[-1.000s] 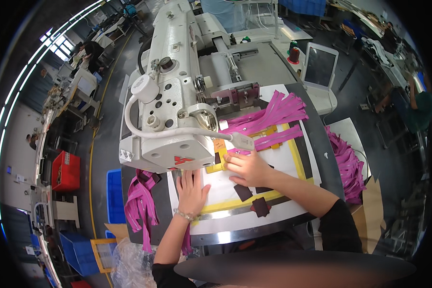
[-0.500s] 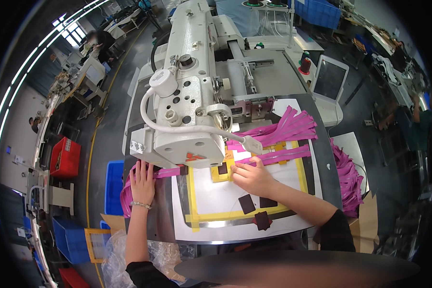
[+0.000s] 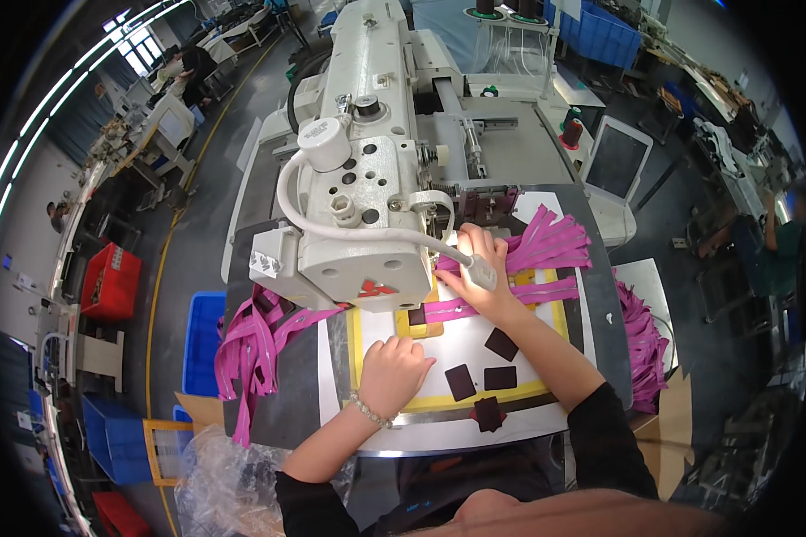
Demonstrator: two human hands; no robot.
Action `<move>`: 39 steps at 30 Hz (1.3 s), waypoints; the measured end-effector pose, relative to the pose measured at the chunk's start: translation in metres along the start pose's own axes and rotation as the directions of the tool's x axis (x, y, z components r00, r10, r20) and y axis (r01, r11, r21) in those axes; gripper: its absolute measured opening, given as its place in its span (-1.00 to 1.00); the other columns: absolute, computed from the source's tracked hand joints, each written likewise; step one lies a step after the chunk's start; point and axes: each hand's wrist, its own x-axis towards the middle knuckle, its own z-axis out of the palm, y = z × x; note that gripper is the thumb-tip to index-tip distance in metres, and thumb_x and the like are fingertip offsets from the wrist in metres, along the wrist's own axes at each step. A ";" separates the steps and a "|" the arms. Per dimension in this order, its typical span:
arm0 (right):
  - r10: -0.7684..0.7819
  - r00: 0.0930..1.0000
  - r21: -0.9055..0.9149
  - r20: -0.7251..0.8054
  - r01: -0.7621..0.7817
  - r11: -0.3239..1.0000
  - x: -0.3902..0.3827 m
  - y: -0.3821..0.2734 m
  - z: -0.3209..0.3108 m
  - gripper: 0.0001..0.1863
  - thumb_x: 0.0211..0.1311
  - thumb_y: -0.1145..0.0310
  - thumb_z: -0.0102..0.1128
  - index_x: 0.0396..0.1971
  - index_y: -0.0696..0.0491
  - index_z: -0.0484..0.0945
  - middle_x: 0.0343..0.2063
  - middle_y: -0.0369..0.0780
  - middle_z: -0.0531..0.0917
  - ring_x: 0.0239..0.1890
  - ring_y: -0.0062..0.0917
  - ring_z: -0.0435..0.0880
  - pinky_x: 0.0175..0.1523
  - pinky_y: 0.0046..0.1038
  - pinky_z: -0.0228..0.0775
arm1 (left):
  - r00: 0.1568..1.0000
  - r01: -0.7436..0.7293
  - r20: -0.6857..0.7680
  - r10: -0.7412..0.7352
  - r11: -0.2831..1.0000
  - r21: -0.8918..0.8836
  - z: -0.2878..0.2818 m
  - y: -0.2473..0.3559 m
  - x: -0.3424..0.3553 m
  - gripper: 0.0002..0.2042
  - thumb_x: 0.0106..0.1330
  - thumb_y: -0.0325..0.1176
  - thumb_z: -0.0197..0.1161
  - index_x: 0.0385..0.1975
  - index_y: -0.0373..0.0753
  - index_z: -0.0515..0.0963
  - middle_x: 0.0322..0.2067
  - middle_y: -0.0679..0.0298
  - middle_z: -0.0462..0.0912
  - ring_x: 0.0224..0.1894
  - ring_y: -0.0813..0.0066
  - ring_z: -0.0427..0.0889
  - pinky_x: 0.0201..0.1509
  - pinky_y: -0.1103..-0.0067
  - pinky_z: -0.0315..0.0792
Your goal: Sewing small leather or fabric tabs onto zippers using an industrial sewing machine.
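Observation:
My right hand (image 3: 482, 273) reaches under the sewing machine's hanging cable, its thumb and fingers closing on the end of a magenta zipper strip (image 3: 443, 263) by the far bundle. My left hand (image 3: 392, 378) is over the white sheet (image 3: 340, 394), its fingers curled down and whatever is under them hidden. Between the hands, another magenta zipper (image 3: 488, 306) lies straight across the yellow template (image 3: 421, 331), its left end meeting a dark square patch (image 3: 416, 316). Several loose dark patches (image 3: 460, 381) rest on the sheet near my right forearm.
The white sewing machine head (image 3: 367, 259) overhangs the work. Magenta zippers (image 3: 255, 345) hang off the table's left side; a larger heap (image 3: 643, 336) is at the right. A blue bin (image 3: 204, 345) stands left, a tablet-like screen (image 3: 618, 157) behind right.
My left hand has left the zippers at the left side and come right, onto the sheet. My right hand has moved away from the template, up to the far zipper bundle. Another loose patch now shows.

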 end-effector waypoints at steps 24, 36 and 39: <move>0.068 0.912 0.482 0.405 -0.277 0.831 -0.044 -0.014 -0.023 -0.83 0.20 0.41 0.18 -0.41 0.13 0.36 -0.56 -0.21 0.50 -0.50 -0.52 0.46 -0.39 -0.44 0.27 | 0.971 0.123 -0.185 -0.153 0.979 -0.164 0.034 -0.042 0.005 -0.49 -0.07 -0.05 0.43 -0.17 -0.25 0.55 -0.22 0.20 0.57 -0.12 0.20 0.53 -0.02 0.37 0.39; -0.073 0.800 0.357 0.595 -0.182 0.916 -0.013 0.003 -0.010 -0.78 0.24 0.27 0.18 -0.32 0.14 0.54 -0.54 -0.36 0.51 -0.48 -0.69 0.49 -0.33 -0.51 0.35 | 0.964 0.076 -0.230 -0.130 0.971 -0.227 0.037 -0.049 0.007 -0.51 -0.05 -0.05 0.42 -0.21 -0.28 0.54 -0.19 0.15 0.55 -0.08 0.10 0.49 0.06 0.29 0.31; -0.113 0.643 0.299 0.758 -0.189 0.935 -0.003 0.001 -0.012 -0.73 0.32 0.18 0.09 -0.32 0.10 0.54 -0.51 -0.35 0.55 -0.48 -0.66 0.53 -0.32 -0.49 0.36 | 0.966 0.078 -0.224 -0.130 0.971 -0.228 0.036 -0.048 0.009 -0.50 -0.03 -0.05 0.41 -0.19 -0.29 0.54 -0.18 0.14 0.55 -0.07 0.10 0.49 0.07 0.29 0.31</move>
